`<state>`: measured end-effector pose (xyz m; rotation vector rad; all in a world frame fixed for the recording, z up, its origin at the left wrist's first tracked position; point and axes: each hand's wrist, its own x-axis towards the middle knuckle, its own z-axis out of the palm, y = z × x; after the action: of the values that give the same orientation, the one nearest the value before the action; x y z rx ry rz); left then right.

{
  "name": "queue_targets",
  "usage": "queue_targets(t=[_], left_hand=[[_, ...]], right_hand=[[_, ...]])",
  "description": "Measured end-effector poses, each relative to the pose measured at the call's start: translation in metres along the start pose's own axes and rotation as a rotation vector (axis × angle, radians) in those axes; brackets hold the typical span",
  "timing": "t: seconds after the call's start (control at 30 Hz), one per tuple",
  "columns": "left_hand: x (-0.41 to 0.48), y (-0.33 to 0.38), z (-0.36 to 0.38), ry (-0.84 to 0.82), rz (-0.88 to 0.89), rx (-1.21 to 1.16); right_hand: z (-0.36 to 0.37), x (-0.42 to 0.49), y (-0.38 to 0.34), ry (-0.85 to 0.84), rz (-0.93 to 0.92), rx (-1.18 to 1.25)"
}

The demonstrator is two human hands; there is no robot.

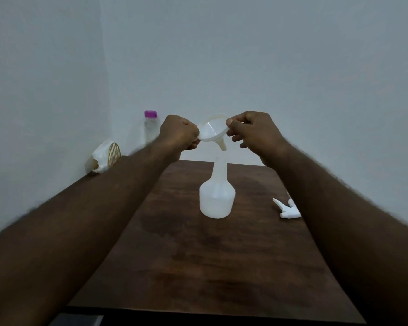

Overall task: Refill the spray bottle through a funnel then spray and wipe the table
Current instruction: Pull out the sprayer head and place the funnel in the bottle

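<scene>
Now both hands hold the funnel (213, 132) in the air, one at each side of its rim. The left hand (180, 134) is curled into a fist and pinches the rim's left edge. The right hand (253, 134) pinches the right edge between thumb and forefinger, its lower fingers loosely curled beneath. Between the two grips the funnel tilts, its mouth turned toward the camera and its spout pointing down.

Directly under the grip stands the bottle (217, 196), upright on the table (198, 267), its neck uncapped. The spout tip hangs just above that neck. Below and to the right of the right hand, the spray head (288, 209) lies on its side on the table, apart from the bottle.

Just behind the left hand, by the wall, stands a capped bottle (150, 130) with a purple top. Farther left of that grip, a holder (108, 156) with white paper sits at the table's corner.
</scene>
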<state>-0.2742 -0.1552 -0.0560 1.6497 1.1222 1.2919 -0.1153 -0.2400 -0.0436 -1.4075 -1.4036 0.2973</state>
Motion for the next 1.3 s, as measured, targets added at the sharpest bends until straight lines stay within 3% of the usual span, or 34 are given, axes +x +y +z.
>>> queue_targets(t=[0.43, 0.63, 0.83, 1.3], left_hand=[[0.006, 0.016, -0.002, -0.087, -0.087, 0.076], [0.004, 0.013, -0.001, -0.100, -0.071, 0.111], [0.003, 0.012, 0.005, -0.080, -0.023, 0.125], [0.006, -0.007, 0.006, -0.089, -0.052, 0.047]], right_hand=[[-0.003, -0.007, 0.014, 0.002, 0.045, 0.061], [0.008, -0.020, 0.042, 0.080, 0.109, 0.069], [0.038, -0.039, 0.077, -0.140, 0.232, -0.084], [0.070, -0.043, 0.100, -0.053, 0.129, -0.232]])
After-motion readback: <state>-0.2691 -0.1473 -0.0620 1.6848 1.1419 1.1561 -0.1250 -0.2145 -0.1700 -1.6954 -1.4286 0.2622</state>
